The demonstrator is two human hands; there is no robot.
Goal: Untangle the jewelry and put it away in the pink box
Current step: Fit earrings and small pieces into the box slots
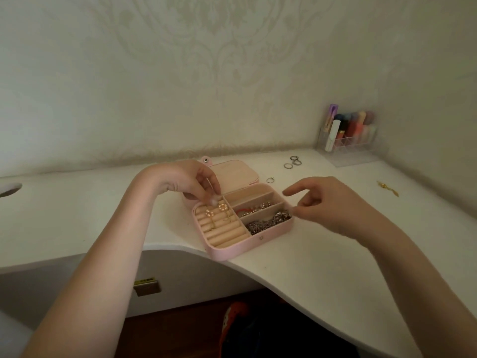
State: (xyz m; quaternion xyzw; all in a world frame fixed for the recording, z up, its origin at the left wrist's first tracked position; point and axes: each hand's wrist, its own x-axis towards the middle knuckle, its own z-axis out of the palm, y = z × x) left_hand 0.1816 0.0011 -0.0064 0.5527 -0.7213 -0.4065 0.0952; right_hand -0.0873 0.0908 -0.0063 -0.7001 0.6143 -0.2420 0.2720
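The pink box [232,250] lies open at the desk's front edge, its lid [232,174] folded back. Two gold earrings [222,207] sit in the beige ring rolls on its left side. On the right, one compartment holds silver chains [268,223] and another holds a red-corded piece [251,210]; the back one looks empty. My left hand [191,180] hangs over the rolls with bunched fingertips pointing down beside the earrings; a pinch is not visible. My right hand [333,202] hovers at the box's right edge, fingers loose, holding nothing.
Several silver rings [293,162] and one thin ring [270,180] lie on the white desk [322,267] behind the box. A gold jewelry piece [387,187] lies at the far right. A clear organiser of cosmetics [348,135] stands in the back corner against the wall.
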